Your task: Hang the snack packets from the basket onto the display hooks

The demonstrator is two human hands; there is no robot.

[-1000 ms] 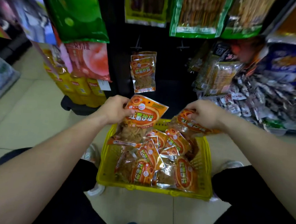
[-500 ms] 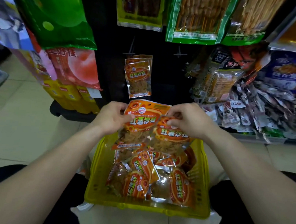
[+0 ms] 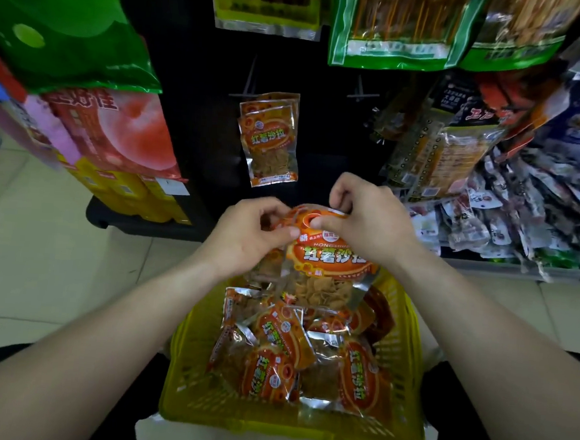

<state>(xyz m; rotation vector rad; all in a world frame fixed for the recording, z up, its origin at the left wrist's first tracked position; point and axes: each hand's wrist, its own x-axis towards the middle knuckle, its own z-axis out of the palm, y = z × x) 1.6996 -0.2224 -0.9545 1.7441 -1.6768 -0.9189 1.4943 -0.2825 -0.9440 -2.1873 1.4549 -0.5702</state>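
Note:
Above the yellow basket [image 3: 407, 382] I hold orange snack packets [image 3: 330, 260] stacked together at chest height. My left hand [image 3: 246, 237] pinches their top left edge, with a second packet partly hidden behind the front one. My right hand [image 3: 367, 221] grips the top right edge by the hang hole. Several more orange packets [image 3: 282, 360] lie in the basket. Two like packets [image 3: 270, 143] hang on a display hook [image 3: 248, 83] on the black panel. Another hook [image 3: 359, 90] to its right is bare.
Large green bags [image 3: 65, 29] and pink and yellow packs [image 3: 116, 132] hang at the left. Skewer snack bags [image 3: 395, 24] hang above. A pile of small silvery packets [image 3: 522, 215] fills the shelf at the right. Tiled floor [image 3: 39, 253] lies to the left of the basket.
Both hands rose from the basket and came together. The two packets, held apart before, are now stacked, and my right hand has shifted onto the top edge.

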